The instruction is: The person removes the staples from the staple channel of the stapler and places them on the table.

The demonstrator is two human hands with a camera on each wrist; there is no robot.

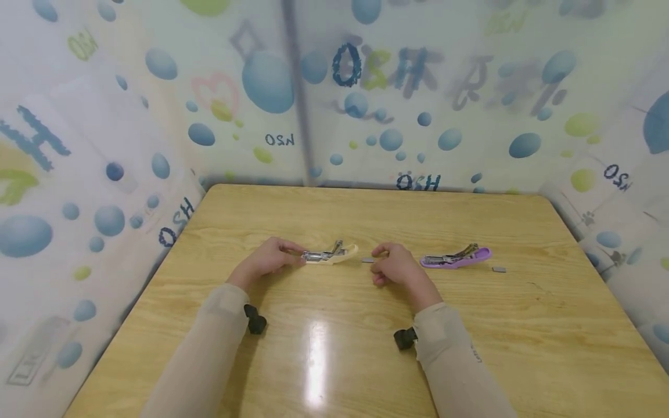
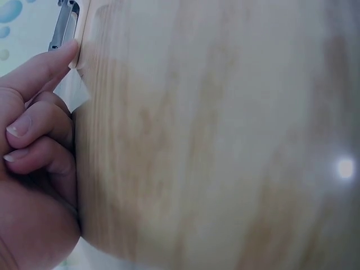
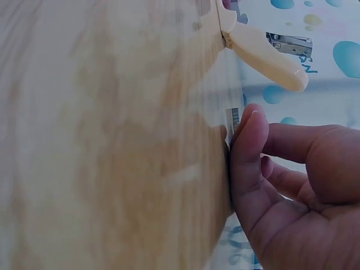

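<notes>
A cream stapler (image 1: 331, 255) lies opened out on the table, its metal top part raised. My left hand (image 1: 273, 255) pinches the stapler's left end between thumb and fingers, as the left wrist view also shows at the stapler's edge (image 2: 82, 34). To its right, a small grey strip of staples (image 1: 367, 260) lies on the wood. My right hand (image 1: 395, 266) pinches the right end of this strip with thumb and forefinger; in the right wrist view the strip (image 3: 233, 119) sticks out past the fingertips. The cream handle (image 3: 270, 59) stands just beyond them.
A purple stapler (image 1: 455, 258), also opened out, lies right of my right hand. Another grey staple strip (image 1: 499, 269) is beside its right end. The wooden table (image 1: 324, 215) meets patterned walls at its back and sides.
</notes>
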